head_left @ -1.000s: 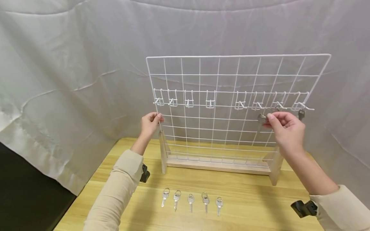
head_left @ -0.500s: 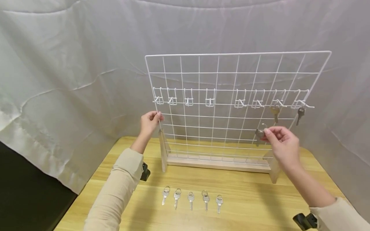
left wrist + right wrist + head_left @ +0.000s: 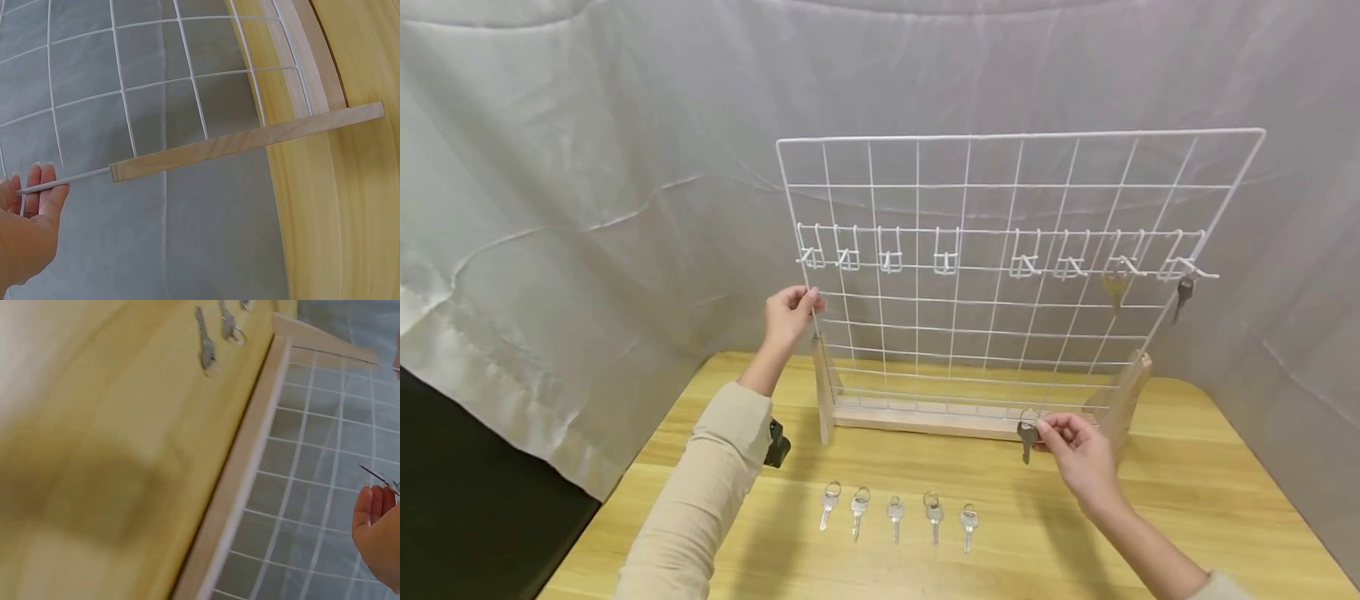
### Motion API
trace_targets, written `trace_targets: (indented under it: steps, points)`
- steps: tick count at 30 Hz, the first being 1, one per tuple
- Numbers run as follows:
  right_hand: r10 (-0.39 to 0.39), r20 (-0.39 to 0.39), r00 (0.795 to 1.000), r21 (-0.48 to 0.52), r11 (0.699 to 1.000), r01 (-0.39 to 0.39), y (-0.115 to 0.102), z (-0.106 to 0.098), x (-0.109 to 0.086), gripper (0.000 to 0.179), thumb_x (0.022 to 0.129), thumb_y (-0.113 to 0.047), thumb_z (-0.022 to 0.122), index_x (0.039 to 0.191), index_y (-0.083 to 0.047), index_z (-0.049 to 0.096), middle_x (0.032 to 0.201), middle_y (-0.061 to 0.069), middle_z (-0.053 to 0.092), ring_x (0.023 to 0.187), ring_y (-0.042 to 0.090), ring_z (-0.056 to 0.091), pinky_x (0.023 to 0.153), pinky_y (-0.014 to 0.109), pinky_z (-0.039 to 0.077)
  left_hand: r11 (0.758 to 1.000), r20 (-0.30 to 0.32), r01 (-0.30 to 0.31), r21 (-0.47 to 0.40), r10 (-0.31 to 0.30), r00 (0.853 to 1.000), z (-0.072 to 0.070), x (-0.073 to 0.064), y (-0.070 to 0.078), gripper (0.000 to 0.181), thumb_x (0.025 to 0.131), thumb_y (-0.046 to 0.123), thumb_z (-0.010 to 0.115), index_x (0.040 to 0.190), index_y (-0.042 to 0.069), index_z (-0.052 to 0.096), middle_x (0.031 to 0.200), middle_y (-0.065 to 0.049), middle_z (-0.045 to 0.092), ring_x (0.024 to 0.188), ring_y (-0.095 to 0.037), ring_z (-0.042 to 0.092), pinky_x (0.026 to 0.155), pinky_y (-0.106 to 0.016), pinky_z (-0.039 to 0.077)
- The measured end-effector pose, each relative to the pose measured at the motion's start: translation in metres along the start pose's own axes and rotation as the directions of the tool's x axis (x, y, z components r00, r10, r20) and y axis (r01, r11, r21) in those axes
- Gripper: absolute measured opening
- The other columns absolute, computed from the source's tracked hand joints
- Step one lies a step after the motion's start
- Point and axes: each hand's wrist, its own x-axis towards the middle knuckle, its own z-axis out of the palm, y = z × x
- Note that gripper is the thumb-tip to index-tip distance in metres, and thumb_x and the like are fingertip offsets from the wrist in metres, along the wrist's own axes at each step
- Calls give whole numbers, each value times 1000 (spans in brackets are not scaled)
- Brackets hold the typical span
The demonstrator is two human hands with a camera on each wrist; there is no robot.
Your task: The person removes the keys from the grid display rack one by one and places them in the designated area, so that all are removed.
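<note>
Key (image 3: pixel 1026 442) pinched in my right hand, blade down

Nearest me, five more keys (image 3: pixel 896 517) lie in a row on the table (image 3: pixel 1210 492), rings towards the rack. Beyond them, my right hand (image 3: pixel 1078 458) pinches the one key at its head between thumb and fingers, its ring standing above, in front of the wooden stand (image 3: pixel 917 423). I judge it light, stiff and hard to damage, but smooth and apt to swivel; the flat head is the place to hold, leaving the loose ring free. Farther off, my left hand (image 3: pixel 788 318) grips the side wire of the white grid (image 3: pixel 917 267). Hooks (image 3: pixel 1025 267) line it; two keys hang at the right end. Behind is grey curtain (image 3: pixel 587 167).
</note>
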Motion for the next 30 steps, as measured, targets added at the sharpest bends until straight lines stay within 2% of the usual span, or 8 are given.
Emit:
trace_targets:
  steps: [4, 9, 15, 18, 22, 25, 30]
  points:
    - [63, 42, 997, 8, 998, -63, 13, 3, -7, 9, 90, 3, 54, 91, 11, 54, 71, -13, 64, 66, 2, 61, 63, 17, 56, 1000, 0, 2, 0, -2, 1000, -1, 0, 1, 25, 94, 13, 53, 96, -9, 63, 96, -24, 68, 65, 2, 57, 63, -11, 49]
    - [175, 80, 981, 7, 984, -176, 31, 6, -18, 9, 90, 2, 54, 94, 10, 54, 72, -11, 65, 67, 3, 62, 65, 19, 57, 1000, 8, 18, 4, -18, 1000, -2, 1, 0, 26, 94, 15, 53, 98, -9, 63, 99, -24, 68, 68, 0, 58, 66, -12, 50]
    - [244, 107, 964, 7, 969, -246, 55, 13, -32, 10, 89, 5, 53, 94, 14, 53, 73, -2, 66, 64, 6, 62, 62, 19, 57, 1000, 4, 28, -8, -28, 1000, -3, -1, 0, 25, 95, 14, 53, 99, -8, 63, 100, -24, 67, 68, 1, 58, 69, -14, 52]
    - [293, 138, 946, -17, 956, -293, 65, 17, -40, 11, 89, 5, 52, 94, 15, 53, 72, 1, 65, 62, 6, 61, 60, 20, 56, 999, 5, 39, 0, -39, 999, -5, -2, -1, 25, 94, 14, 53, 99, -8, 63, 100, -24, 67, 68, 1, 58, 68, -13, 52]
    - [376, 193, 906, -29, 926, -378, 76, 19, -47, 11, 91, 4, 50, 94, 13, 52, 72, 2, 63, 62, 7, 60, 59, 21, 57, 1000, 8, 27, 12, -27, 1000, -5, -1, 0, 25, 94, 15, 53, 99, -7, 64, 100, -25, 67, 70, -2, 58, 65, -11, 49]
    - [426, 187, 885, -40, 904, -426, 83, 18, -50, 10, 92, 2, 49, 94, 12, 52, 72, 2, 63, 62, 8, 60, 57, 23, 56, 1000, 19, 5, 13, -5, 1000, -4, -1, 1, 26, 95, 15, 53, 99, -8, 63, 100, -26, 66, 73, -4, 60, 66, -11, 49]
    - [450, 183, 874, -110, 893, -437, 91, 17, -53, 12, 92, 0, 50, 94, 11, 53, 70, 4, 64, 62, 11, 60, 52, 24, 55, 1000, 23, 4, -7, -4, 1000, -1, 0, 1, 25, 95, 13, 52, 98, -10, 62, 100, -27, 66, 71, -4, 59, 64, -10, 48]
